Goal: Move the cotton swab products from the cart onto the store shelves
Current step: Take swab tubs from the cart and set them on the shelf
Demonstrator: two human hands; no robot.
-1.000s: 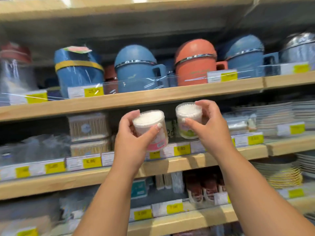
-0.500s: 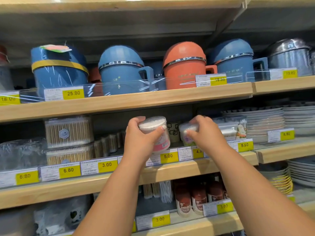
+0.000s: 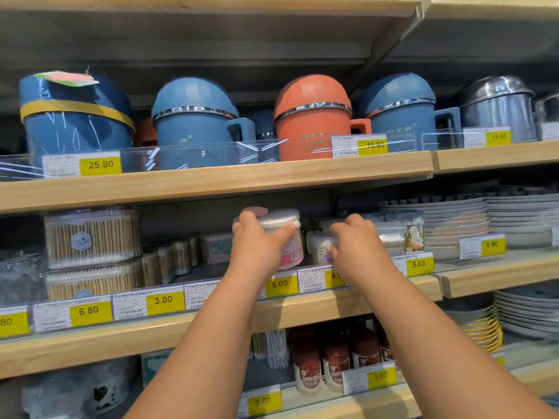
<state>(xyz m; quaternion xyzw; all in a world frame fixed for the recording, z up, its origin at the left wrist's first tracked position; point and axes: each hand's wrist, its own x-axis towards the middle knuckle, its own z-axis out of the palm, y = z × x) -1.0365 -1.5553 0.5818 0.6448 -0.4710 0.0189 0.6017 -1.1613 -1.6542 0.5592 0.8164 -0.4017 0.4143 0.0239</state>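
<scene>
Holding two cotton swab tubs in at the middle shelf (image 3: 311, 308): the pink-labelled tub (image 3: 281, 222) is gripped in my left hand (image 3: 257, 249) just behind the price rail, and the smaller tub (image 3: 320, 246) is pinched in my right hand (image 3: 360, 246) beside the bagged packs (image 3: 399, 234). Placing step, I reckon. Next, both need setting down upright before I let go.

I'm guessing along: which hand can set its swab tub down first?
Right hand, probably: its clear round tub is low behind the price-tag rail; left hand holds its pink-labelled tub higher.
</scene>
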